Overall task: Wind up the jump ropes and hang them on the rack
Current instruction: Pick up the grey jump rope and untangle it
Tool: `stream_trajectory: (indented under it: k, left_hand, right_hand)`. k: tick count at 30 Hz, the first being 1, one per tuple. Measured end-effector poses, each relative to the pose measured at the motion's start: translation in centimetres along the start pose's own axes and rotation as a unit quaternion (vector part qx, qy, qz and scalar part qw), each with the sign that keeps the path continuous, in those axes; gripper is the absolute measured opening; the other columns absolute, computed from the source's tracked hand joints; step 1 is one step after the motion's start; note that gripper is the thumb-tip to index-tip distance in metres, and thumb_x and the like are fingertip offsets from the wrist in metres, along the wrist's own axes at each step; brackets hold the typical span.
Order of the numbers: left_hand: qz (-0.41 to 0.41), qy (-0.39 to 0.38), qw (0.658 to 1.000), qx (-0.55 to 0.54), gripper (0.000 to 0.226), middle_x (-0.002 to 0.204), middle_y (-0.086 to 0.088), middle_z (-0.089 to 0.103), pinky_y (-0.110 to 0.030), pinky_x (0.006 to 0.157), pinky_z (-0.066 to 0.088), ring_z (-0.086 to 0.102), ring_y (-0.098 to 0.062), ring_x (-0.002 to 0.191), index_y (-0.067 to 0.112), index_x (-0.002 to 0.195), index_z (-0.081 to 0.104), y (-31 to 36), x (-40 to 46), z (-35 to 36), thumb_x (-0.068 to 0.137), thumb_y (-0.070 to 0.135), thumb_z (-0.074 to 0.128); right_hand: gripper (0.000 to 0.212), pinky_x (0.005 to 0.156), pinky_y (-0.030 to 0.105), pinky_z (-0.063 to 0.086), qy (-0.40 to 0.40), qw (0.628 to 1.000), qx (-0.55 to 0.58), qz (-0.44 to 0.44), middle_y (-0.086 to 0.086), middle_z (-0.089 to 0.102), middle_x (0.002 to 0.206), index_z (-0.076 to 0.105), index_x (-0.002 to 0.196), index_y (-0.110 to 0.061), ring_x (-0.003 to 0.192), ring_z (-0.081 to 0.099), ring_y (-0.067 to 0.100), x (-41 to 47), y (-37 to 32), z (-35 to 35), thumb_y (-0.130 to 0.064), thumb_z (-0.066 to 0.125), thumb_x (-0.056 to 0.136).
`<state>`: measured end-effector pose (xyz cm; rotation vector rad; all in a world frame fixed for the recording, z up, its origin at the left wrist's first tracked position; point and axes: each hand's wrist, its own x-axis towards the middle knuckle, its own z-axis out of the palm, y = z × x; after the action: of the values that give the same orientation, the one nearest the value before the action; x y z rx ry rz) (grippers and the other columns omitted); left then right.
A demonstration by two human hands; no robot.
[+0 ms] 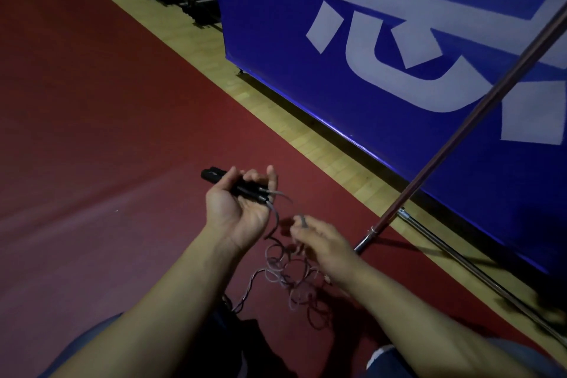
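While my left hand lies palm up with its fingers curled round the two black handles of the jump rope, my right hand pinches a stretch of the thin cord just beside it. From the handles the cord drops into a loose tangle of coils on the red floor (between my forearms). A dark pole slants across the blue banner on my right.
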<state>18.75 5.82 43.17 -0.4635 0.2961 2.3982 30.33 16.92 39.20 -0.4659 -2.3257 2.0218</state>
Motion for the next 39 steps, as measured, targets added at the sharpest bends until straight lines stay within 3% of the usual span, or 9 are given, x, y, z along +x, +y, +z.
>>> stream_trajectory:
  k: [5, 8, 14, 20, 23, 27, 30, 35, 39]
  left_hand:
    - [-0.042, -0.006, 0.999, 0.013, 0.033, 0.067, -0.006, 0.049, -0.044, 0.087, 0.052, 0.056, -0.019, 0.058, 0.008, 0.072, 0.05, -2.5, -1.3, -0.2, 0.102, 0.021, 0.044]
    - [-0.027, 0.001, 0.999, 0.02, 0.035, 0.064, -0.006, 0.05, -0.045, 0.088, 0.052, 0.057, -0.02, 0.058, 0.008, 0.07, 0.051, -2.2, -0.8, -0.1, 0.102, 0.02, 0.043]
    - [0.074, 0.085, 0.993, -0.02, 0.035, 0.058, -0.004, 0.055, -0.037, 0.086, 0.053, 0.057, -0.017, 0.063, 0.008, 0.073, 0.051, 2.0, 2.2, -0.7, 0.104, 0.018, 0.039]
    - [0.114, 0.078, 0.99, -0.003, 0.031, 0.079, -0.004, 0.062, -0.041, 0.082, 0.054, 0.064, -0.018, 0.068, 0.008, 0.078, 0.058, 4.3, 2.5, 0.2, 0.104, 0.014, 0.041]
    - [0.132, 0.099, 0.986, 0.01, 0.03, 0.08, -0.003, 0.067, -0.042, 0.086, 0.052, 0.067, -0.021, 0.076, 0.01, 0.083, 0.055, 4.7, 2.7, -0.1, 0.106, 0.02, 0.038]
    - [0.05, 0.144, 0.979, 0.136, 0.04, 0.085, -0.007, 0.069, -0.038, 0.087, 0.052, 0.066, -0.022, 0.084, 0.009, 0.087, 0.058, 2.0, 2.7, -1.1, 0.105, 0.04, 0.041]
    - [-0.012, 0.172, 0.964, 0.201, 0.052, 0.063, -0.004, 0.069, -0.029, 0.072, 0.052, 0.065, -0.015, 0.073, 0.007, 0.085, 0.063, -0.4, 2.3, -1.9, 0.102, 0.051, 0.04]
    - [-0.052, 0.191, 0.955, 0.221, 0.062, 0.069, -0.001, 0.072, -0.022, 0.049, 0.053, 0.065, -0.012, 0.059, 0.008, 0.101, 0.065, -1.3, 2.7, -3.4, 0.1, 0.06, 0.032]
    - [-0.105, 0.188, 0.947, 0.238, 0.06, 0.082, -0.013, 0.073, -0.025, 0.053, 0.056, 0.064, -0.019, 0.066, 0.017, 0.116, 0.063, -1.8, 2.6, -4.1, 0.1, 0.062, 0.027]
  right_hand:
    - [0.023, 0.067, 0.028, 0.041, 0.049, 0.997, -0.018, -0.051, -0.013, 0.057, 0.071, 0.051, 0.084, -0.018, 0.07, 0.05, 0.004, 0.2, 1.3, 1.6, -0.023, 0.07, 0.071]
    - [0.013, 0.051, 0.026, 0.041, 0.01, 0.997, 0.075, 0.009, -0.005, 0.055, 0.053, 0.046, 0.091, -0.008, 0.048, 0.053, 0.009, 0.1, 0.9, 2.3, -0.001, 0.056, 0.091]
    - [0.028, 0.051, 0.024, 0.044, -0.047, 0.985, -0.159, 0.044, -0.002, 0.062, 0.054, 0.056, 0.072, -0.016, 0.047, 0.058, 0.007, 0.5, 0.2, -1.2, -0.032, 0.061, 0.095]
    - [0.032, 0.054, 0.024, 0.041, -0.044, 0.943, -0.331, 0.009, -0.008, 0.052, 0.06, 0.058, 0.079, -0.016, 0.051, 0.049, 0.003, 0.7, -0.6, -4.0, -0.045, 0.06, 0.092]
    - [0.027, 0.051, 0.032, 0.047, 0.041, 0.961, -0.272, -0.004, -0.003, 0.053, 0.06, 0.06, 0.078, -0.014, 0.05, 0.056, 0.012, 0.7, -1.6, -5.7, -0.036, 0.06, 0.094]
    - [0.026, 0.056, 0.016, 0.049, 0.165, 0.982, -0.041, -0.086, 0.01, 0.058, 0.059, 0.059, 0.094, 0.003, 0.046, 0.054, 0.003, 1.1, -2.8, -6.4, -0.023, 0.056, 0.098]
    - [0.024, 0.059, 0.036, 0.058, 0.157, 0.977, 0.109, -0.089, -0.003, 0.04, 0.049, 0.058, 0.092, -0.01, 0.045, 0.05, 0.015, 1.1, -3.2, -6.3, -0.034, 0.058, 0.091]
    - [0.021, 0.038, 0.019, 0.02, 0.084, 0.961, 0.261, -0.024, -0.002, 0.033, 0.054, 0.053, 0.092, -0.013, 0.039, 0.022, 0.009, 1.0, -3.6, -7.1, -0.03, 0.045, 0.102]
    - [0.034, 0.041, 0.022, 0.012, 0.097, 0.986, 0.133, -0.014, -0.003, 0.025, 0.052, 0.059, 0.091, -0.011, 0.04, 0.017, 0.009, 1.0, -3.4, -7.6, -0.037, 0.041, 0.103]
